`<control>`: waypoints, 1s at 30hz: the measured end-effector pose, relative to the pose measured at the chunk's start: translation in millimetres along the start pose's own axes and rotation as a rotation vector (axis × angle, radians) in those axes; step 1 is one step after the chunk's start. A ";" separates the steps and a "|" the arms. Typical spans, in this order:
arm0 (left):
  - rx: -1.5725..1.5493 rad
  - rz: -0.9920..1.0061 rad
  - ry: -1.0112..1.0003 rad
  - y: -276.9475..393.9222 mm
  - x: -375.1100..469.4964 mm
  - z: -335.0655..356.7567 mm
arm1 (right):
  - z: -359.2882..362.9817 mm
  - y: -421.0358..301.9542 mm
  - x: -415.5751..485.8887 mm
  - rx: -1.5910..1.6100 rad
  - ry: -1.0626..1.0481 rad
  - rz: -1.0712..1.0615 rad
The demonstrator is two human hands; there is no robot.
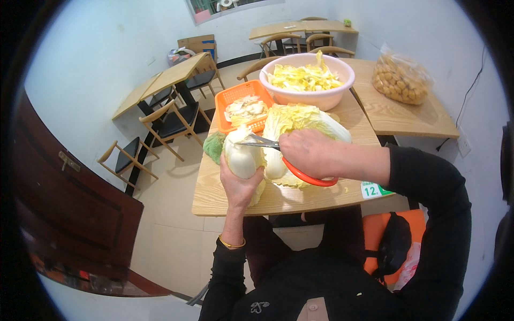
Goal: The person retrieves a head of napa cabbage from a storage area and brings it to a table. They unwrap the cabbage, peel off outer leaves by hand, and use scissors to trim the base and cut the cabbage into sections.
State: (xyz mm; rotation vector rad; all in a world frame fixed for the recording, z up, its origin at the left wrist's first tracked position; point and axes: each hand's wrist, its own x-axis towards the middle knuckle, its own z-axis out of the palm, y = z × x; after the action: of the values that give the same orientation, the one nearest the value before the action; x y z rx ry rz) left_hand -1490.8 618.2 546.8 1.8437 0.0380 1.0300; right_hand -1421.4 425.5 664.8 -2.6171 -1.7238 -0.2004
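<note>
My left hand [240,185] is wrapped around the lower part of a napa cabbage head [242,160] and holds it upright at the table's left side. In my right hand [307,152] is a pair of scissors [263,143] with red-orange handles. Their blades are slightly apart and reach the top of that cabbage. More napa cabbage [299,116] lies just to the right, partly behind my right hand. Beyond it an orange plastic basket [222,102] holds cabbage trimmings, and a pink plastic basin [309,96] is filled with cut yellow-white leaves.
A green mesh cloth [214,146] lies at the left edge of the wooden table [225,206]. A bag of round, tan pieces [401,80] stands on the adjoining table. Wooden chairs [178,124] stand at left; a black bag [395,240] rests on an orange seat at right.
</note>
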 end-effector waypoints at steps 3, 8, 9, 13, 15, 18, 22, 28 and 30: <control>-0.093 0.019 0.034 -2.7 -5.5 1.9 | -2.7 -4.1 0.8 0.014 -0.010 -0.006; 0.054 0.056 0.137 -7.3 -9.4 8.1 | 5.6 -14.4 -7.7 -0.079 0.167 0.092; 0.071 0.046 0.145 -8.2 -9.4 7.7 | 6.9 -14.7 -10.3 -0.091 0.204 0.102; -0.142 -0.051 0.120 -9.9 -4.1 2.3 | 11.4 -9.8 -25.8 -0.094 0.206 0.124; -0.225 -0.094 0.089 -8.2 -2.9 1.3 | 15.2 -8.0 -27.2 -0.163 0.203 0.172; -0.044 -0.025 0.046 -3.3 -1.7 3.2 | 20.5 -2.4 -17.9 -0.245 0.354 0.104; -0.065 -0.037 0.048 2.3 -2.1 2.3 | 28.5 -0.1 -10.4 -0.286 0.343 0.119; -0.165 -0.058 0.024 -0.6 0.3 -0.3 | 32.0 1.5 -9.2 -0.262 0.341 0.130; -0.157 -0.054 0.021 -2.3 0.6 0.0 | 31.2 1.7 -8.1 -0.265 0.330 0.121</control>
State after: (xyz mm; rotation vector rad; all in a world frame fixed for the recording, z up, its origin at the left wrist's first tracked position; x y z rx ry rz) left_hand -1489.5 619.7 545.4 1.6816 0.0186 0.9871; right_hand -1419.7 419.6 633.2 -2.6518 -1.5130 -0.8593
